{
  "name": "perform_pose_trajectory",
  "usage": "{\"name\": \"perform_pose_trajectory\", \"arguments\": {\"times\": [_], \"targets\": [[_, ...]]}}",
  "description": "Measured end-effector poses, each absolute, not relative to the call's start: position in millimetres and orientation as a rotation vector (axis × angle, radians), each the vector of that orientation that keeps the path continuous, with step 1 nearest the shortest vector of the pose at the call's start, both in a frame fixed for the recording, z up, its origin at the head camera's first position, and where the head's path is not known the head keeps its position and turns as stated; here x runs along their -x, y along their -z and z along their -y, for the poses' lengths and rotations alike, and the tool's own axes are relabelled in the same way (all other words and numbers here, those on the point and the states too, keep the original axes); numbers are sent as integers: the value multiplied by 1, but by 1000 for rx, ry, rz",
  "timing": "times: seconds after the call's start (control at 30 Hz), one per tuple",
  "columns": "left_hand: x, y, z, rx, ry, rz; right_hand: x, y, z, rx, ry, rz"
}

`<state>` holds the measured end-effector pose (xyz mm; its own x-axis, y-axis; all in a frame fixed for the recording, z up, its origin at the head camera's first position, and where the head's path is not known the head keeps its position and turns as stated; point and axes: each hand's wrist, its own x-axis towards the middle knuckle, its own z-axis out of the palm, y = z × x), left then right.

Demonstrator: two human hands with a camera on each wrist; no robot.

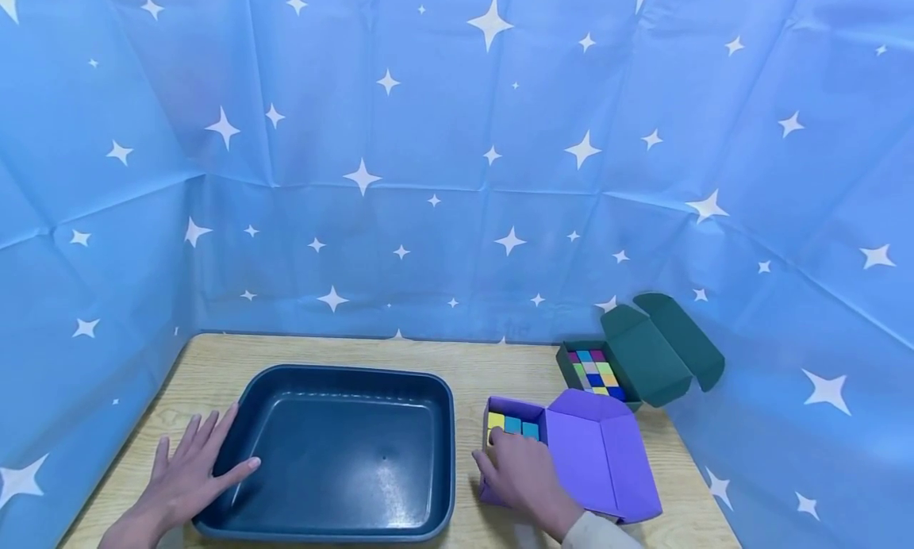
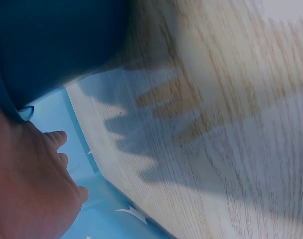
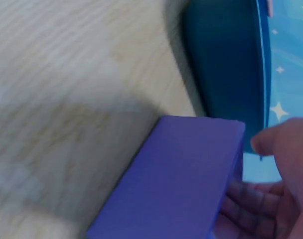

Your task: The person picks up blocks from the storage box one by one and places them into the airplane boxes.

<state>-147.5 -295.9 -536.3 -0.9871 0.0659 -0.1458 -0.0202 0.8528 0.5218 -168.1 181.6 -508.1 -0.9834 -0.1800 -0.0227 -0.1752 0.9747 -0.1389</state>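
My left hand [image 1: 182, 474] is spread at the left rim of a dark blue rectangular tray [image 1: 446, 422], fingers straight and thumb reaching over its inside. In the left wrist view that hand [image 2: 37, 184] appears beside the tray's outer wall [image 2: 57, 45]. My right hand [image 1: 524, 470] reaches down into a purple box [image 1: 607, 462] with its lid folded back to the right. Yellow and teal blocks [image 1: 512, 424] show past its fingers. The right wrist view has the thumb [image 3: 271, 142] apart from the bent fingers [image 3: 251, 201], whose tips are hidden behind the box wall [image 3: 176, 174].
Behind the purple box stands a dark green box [image 1: 660, 351], its lid also folded back, filled with multicoloured blocks [image 1: 596, 372]. Both boxes are on the right of the wood-grain table [image 1: 500, 366]. Blue star-patterned sheets [image 1: 435, 136] enclose the back and sides.
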Motion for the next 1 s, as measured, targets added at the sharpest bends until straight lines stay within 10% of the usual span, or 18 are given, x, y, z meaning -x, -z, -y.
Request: {"name": "perform_pose_trajectory", "arguments": {"times": [1.0], "targets": [[148,537,297,-42,-793,-2885,152,508,-209,110,161,-3094]]}}
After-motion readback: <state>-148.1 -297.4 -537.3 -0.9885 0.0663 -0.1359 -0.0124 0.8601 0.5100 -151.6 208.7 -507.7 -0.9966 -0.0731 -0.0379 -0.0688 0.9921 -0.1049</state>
